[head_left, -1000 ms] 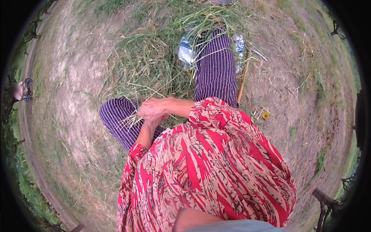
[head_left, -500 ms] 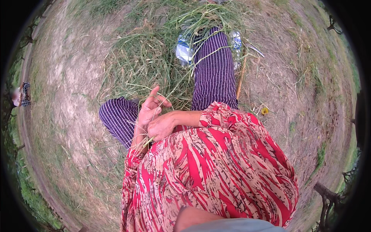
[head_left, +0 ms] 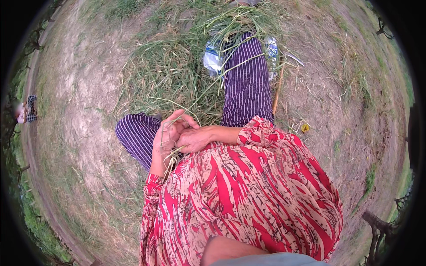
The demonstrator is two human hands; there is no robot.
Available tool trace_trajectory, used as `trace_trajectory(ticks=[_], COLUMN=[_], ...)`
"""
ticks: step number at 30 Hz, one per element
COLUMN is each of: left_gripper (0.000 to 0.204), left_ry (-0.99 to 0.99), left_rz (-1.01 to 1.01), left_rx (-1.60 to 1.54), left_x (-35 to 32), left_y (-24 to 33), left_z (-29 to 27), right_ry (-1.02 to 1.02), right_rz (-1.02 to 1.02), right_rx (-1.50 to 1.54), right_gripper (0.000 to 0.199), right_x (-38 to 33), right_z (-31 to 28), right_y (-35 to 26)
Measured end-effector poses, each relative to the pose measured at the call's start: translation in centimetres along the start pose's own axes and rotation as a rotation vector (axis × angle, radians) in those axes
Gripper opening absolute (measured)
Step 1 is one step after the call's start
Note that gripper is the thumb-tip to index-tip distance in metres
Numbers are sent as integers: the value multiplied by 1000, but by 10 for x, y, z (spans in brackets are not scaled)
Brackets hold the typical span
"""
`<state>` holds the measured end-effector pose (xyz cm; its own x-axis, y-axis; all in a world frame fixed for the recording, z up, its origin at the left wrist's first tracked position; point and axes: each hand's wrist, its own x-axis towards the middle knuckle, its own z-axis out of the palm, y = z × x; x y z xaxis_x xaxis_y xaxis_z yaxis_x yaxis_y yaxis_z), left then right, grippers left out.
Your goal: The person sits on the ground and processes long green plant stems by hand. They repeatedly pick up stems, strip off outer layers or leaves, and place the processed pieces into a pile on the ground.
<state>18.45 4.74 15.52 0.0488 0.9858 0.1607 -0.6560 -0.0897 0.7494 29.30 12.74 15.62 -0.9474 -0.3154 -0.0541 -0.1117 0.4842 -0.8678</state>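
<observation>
Your left hand [head_left: 165, 135] is raised in front of your lap, palm turned toward the right, its fingers loosely curled around a few long grass stalks [head_left: 195, 104]. Your right hand [head_left: 195, 139] lies against its palm side, fingers pinched together on the same stalks where they pass between both hands. So both grips are closed on the grass, the left one loosely, the right one tighter, though the fingertips are partly hidden, so how firm the pinch is can only be judged roughly.

The stalks run on a slant: the dry lower ends hang down toward your left wrist and the red patterned sleeve [head_left: 153, 199], while the green upper ends point up and to the right, crossing your right leg in the purple striped trousers [head_left: 246, 84]. Their long axis lies roughly from lower left to upper right.

Ahead of your knees lies a heap of cut grass [head_left: 168, 75] on bare dry ground [head_left: 75, 97]. A crumpled clear plastic bottle [head_left: 213, 60] lies just beside your right leg, and a thin wooden stick [head_left: 278, 91] lies along its other side.
</observation>
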Motion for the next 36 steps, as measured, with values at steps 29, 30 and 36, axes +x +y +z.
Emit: trace_trajectory(ticks=[29,30,36], left_gripper=[33,32,29], left_ry=[773,756,782], left_rz=[428,450,499], left_rx=[-266,-278,-309], left_x=[-2,-8,-15], left_y=[95,98,119], left_z=[-104,-123,-133], right_ry=[755,765,303], right_rz=[500,446,595], right_rx=[-1043,-1093,-1033], right_gripper=[13,16,18], right_x=[-107,-93,-90], right_z=[-142,-144,-144], right_y=[57,42,94])
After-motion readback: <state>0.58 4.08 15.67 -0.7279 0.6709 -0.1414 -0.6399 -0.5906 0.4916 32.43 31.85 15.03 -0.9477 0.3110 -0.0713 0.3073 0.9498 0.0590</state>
